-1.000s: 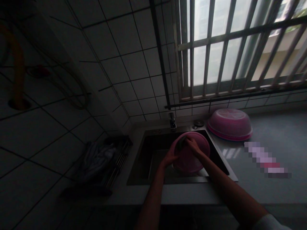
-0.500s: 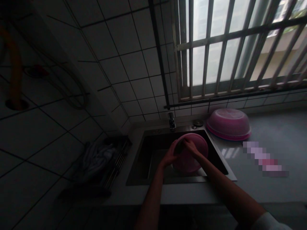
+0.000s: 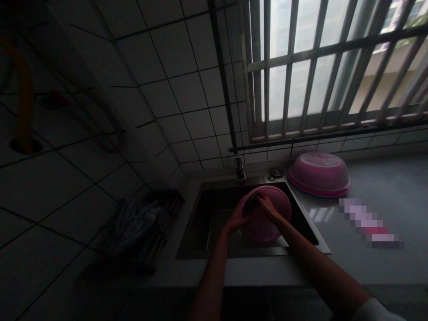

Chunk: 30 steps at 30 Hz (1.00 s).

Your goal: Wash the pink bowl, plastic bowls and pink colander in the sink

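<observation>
- Dim tiled kitchen corner, grey countertop (image 3: 384,187) running along under a barred window (image 3: 334,67), steel sink (image 3: 214,223) set into it.
- Nearest in, both bare forearms are reaching out over the sink's front edge.
- Left hand (image 3: 236,218) is gripping the left rim of a pink basin (image 3: 267,218), which is sitting tilted inside the sink, its open side facing the person.
- Right hand (image 3: 267,206) is lying inside the basin near its top left, fingers curled round something dark (image 3: 252,198); too murky to tell what it is.
- Off to the left, a striped cloth (image 3: 133,220) is lying on a rack (image 3: 163,227).
- Behind the basin, a tap (image 3: 239,169) is standing at the sink's back edge.
- Farthest back on the right, a second pink basin (image 3: 319,174) is sitting upside down on the countertop, well apart from both hands.
</observation>
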{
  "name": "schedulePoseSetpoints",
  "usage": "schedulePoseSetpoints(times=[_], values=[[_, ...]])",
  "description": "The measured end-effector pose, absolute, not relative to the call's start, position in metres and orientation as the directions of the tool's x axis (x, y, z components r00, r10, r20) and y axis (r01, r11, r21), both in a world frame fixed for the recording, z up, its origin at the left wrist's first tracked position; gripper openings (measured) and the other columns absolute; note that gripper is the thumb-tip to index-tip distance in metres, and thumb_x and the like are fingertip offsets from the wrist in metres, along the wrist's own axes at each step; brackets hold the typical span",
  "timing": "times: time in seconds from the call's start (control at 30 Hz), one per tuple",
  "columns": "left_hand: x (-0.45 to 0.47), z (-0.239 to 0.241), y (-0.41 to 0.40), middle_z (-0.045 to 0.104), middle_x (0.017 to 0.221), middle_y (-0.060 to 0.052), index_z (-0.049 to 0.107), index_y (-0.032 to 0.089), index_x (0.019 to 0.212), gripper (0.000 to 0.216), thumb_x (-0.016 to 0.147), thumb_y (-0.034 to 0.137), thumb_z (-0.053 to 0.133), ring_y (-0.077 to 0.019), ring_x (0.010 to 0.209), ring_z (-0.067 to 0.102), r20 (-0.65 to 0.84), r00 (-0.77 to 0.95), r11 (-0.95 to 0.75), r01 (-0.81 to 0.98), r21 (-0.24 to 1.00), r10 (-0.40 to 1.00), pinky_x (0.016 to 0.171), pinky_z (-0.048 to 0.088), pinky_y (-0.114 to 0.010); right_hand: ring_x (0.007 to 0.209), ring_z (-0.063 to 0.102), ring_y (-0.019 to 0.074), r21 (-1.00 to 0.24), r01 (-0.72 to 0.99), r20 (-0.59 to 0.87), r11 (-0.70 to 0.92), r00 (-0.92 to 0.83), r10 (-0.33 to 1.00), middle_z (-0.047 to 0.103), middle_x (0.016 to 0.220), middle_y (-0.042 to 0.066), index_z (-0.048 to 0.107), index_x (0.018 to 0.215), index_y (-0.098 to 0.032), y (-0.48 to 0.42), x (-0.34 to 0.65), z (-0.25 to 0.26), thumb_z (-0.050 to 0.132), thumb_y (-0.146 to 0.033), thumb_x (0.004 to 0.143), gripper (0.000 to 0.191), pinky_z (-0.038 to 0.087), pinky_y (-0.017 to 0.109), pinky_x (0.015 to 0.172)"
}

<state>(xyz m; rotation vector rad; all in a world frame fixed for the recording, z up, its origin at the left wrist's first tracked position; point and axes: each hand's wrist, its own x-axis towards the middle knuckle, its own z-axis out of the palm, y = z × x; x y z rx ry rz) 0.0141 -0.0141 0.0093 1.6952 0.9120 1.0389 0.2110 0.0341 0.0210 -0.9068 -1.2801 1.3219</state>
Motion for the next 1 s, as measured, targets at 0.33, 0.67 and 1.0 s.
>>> schedulePoseSetpoints(times=[0.33,0.67,1.0], values=[[0.007,0.007,-0.018,0.037,0.17,-0.013,0.041,0.028,0.161,0.106,0.07,0.04,0.093,-0.0396,0.159,0.028,0.195,0.366,-0.277,0.187,0.942,0.91,0.133,0.014,-0.06,0.08,0.063,0.0209,-0.995,-0.1,0.08,0.028,-0.561,0.824,0.073,0.091,0.004,0.07,0.088,-0.021,0.015,0.189,0.011,0.068,-0.039,0.073,0.024,0.054,0.033,0.074],[0.013,0.003,-0.012,0.04,0.168,-0.014,0.039,0.028,0.161,0.104,0.072,0.044,0.091,-0.0375,0.157,0.035,0.262,0.39,-0.333,0.125,0.935,0.883,0.131,0.023,-0.059,0.071,0.058,0.0186,-0.984,-0.162,0.109,0.073,-0.224,0.968,0.067,0.077,0.001,0.066,0.085,-0.02,0.03,0.202,0.018,0.065,-0.049,0.076,0.031,0.049,0.03,0.066],[0.009,0.004,-0.013,0.033,0.173,-0.011,0.041,0.029,0.161,0.101,0.074,0.038,0.09,-0.0365,0.162,0.024,0.235,0.386,-0.331,0.204,0.921,0.892,0.134,0.011,-0.057,0.078,0.063,0.0213,-0.987,-0.142,0.112,0.073,-0.291,0.95,0.072,0.083,0.003,0.068,0.085,-0.02,0.031,0.199,0.01,0.065,-0.043,0.077,0.025,0.054,0.033,0.073]])
